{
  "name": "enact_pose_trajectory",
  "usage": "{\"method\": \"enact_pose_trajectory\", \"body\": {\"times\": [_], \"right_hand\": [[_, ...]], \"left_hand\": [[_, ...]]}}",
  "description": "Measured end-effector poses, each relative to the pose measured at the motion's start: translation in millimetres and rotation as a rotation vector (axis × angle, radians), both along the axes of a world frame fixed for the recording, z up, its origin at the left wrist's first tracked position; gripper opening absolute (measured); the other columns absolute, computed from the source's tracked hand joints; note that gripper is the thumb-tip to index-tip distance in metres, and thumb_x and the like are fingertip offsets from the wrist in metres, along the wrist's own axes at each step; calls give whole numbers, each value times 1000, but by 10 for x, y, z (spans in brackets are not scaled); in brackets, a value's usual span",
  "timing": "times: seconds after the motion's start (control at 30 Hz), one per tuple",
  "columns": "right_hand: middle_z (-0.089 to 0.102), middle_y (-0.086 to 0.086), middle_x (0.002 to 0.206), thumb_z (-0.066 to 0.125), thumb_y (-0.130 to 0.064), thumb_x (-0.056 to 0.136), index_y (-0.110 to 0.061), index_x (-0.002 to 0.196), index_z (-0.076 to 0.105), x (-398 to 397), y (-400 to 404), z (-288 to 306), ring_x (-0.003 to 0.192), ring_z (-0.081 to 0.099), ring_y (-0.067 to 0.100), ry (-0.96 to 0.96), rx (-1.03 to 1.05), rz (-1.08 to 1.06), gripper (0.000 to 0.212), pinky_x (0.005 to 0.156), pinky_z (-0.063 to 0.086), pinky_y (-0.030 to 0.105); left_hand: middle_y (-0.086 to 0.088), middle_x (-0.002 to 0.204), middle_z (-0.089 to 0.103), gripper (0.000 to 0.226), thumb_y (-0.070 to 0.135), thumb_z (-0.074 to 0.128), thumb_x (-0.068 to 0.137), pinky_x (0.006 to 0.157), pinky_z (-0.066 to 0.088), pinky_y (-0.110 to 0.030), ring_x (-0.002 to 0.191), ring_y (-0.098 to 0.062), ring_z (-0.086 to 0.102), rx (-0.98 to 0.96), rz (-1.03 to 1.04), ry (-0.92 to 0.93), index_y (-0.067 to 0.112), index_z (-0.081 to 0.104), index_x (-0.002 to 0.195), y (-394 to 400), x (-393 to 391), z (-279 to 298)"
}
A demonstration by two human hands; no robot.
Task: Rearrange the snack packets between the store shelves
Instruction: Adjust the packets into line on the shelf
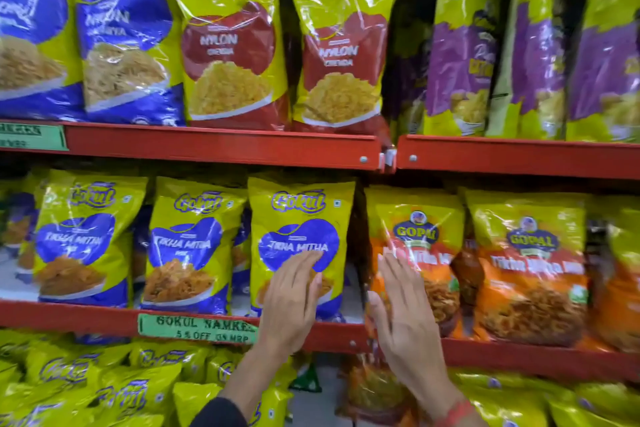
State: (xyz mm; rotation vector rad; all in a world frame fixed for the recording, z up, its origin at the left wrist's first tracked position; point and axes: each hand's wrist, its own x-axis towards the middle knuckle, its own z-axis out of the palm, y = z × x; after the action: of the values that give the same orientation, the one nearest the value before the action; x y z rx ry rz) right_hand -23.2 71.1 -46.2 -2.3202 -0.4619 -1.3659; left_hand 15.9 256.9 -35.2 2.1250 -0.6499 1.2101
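On the middle red shelf (194,321) stand yellow-and-blue Gokul Tikha Mitha packets. My left hand (292,302) lies flat, fingers apart, on the front of the rightmost Gokul packet (301,218). Beside it stands an orange-and-yellow Gopal packet (415,236). My right hand (401,312) is flat with spread fingers against that packet's left front. Neither hand grips anything. A dark gap separates the two packets.
The top shelf (221,146) carries blue and red Gokul Nylon packets and purple packets (460,80) to the right. More Gopal packets (530,270) stand at right. Yellow packets (104,385) fill the bottom level. A green price label (197,329) hangs on the middle shelf edge.
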Motion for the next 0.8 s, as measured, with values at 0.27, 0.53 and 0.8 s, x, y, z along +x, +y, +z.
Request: {"method": "enact_pose_trajectory", "body": {"times": [0.27, 0.53, 0.8], "right_hand": [[62, 6, 131, 31, -41, 101, -19, 128, 59, -172, -1340, 230, 129, 51, 22, -51, 536, 30, 45, 107, 41, 41], [54, 14, 141, 42, -29, 103, -3, 139, 51, 16, -2643, 515, 132, 48, 26, 11, 717, -97, 45, 99, 29, 17], [65, -13, 97, 63, -21, 94, -2, 128, 62, 251, -2827, 821, 89, 61, 1, 9, 1181, 153, 39, 67, 42, -1]], "left_hand": [[6, 105, 67, 36, 36, 37, 95, 87, 43, -11, 101, -2, 59, -308, -238, 44, 18, 65, 108, -1149, -222, 299], [-8, 102, 72, 27, 25, 52, 95, 79, 42, -20, 101, -19, 66, -635, -282, 345, 8, 67, 109, -2643, 89, 657], [3, 89, 64, 20, 17, 65, 87, 80, 42, -23, 83, -11, 57, -973, -444, 560, 3, 67, 101, -3095, 114, 835]]}}
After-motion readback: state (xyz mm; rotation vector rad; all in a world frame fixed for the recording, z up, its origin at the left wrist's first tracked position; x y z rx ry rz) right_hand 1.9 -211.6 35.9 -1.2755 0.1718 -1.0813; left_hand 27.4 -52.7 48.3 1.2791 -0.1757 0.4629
